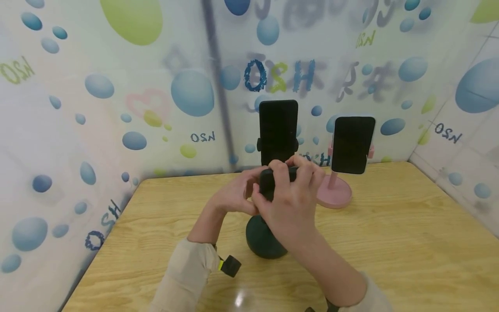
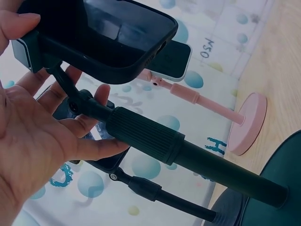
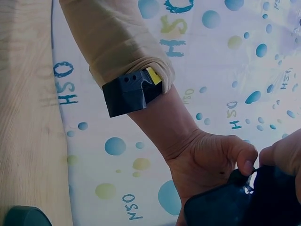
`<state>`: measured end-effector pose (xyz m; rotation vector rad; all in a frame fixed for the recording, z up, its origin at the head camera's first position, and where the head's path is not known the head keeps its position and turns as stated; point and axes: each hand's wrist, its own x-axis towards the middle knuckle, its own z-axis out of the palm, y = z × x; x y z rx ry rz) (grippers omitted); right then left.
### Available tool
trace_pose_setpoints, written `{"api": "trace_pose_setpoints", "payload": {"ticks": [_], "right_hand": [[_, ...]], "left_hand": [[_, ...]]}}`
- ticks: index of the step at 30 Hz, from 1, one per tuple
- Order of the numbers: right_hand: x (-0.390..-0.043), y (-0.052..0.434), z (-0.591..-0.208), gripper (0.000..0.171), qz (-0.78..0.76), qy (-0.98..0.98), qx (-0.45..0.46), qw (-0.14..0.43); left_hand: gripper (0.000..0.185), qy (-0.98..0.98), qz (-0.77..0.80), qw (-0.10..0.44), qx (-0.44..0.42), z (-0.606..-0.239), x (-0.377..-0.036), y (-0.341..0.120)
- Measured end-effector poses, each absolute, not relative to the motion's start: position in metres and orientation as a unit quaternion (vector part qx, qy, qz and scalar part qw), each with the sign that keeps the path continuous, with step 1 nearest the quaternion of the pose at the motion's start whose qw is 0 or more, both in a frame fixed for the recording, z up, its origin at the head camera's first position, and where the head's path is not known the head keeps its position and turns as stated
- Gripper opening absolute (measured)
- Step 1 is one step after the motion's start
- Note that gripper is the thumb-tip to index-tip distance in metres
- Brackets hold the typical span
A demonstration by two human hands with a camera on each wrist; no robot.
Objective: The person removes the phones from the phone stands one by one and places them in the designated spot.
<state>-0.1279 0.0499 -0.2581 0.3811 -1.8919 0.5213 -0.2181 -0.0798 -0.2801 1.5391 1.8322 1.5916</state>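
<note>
Head view: the left hand [image 1: 235,193] and right hand [image 1: 292,208] meet at a green stand [image 1: 266,240] on the desk [image 1: 409,242], the right fingers bent over a front phone [image 1: 267,180] at its top, hiding most of it and the stem. The lower end of a rear phone [image 1: 278,128] is covered; the foot of a pink stand [image 1: 334,195], bearing a white-edged phone [image 1: 354,145], is partly masked. Desk surface spreads to both sides of the green stand; the far edge runs close to a patterned sheet [image 1: 175,151]. Both forearms are cut off below.

Left wrist view: the left hand grasps the green stand about its clamp [image 2: 28,52], other fingers spread behind the joint. The phone's upper side and the green base leave the frame; a black stand [image 2: 183,202] lies partly behind.

Right wrist view: the front phone is dark and cropped at lower right; the right hand's grip there is hard to make out.
</note>
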Motion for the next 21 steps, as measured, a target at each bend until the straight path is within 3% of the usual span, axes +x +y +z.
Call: {"api": "trace_pose_setpoints", "payload": {"ticks": [21], "right_hand": [[-0.1279, 0.0496, -0.2567, 0.040, 0.223, -0.791, 0.169, 0.544]], "left_hand": [[0.055, 0.632, 0.522, 0.108, 0.562, -0.2740, -0.2198, -0.0771]]}}
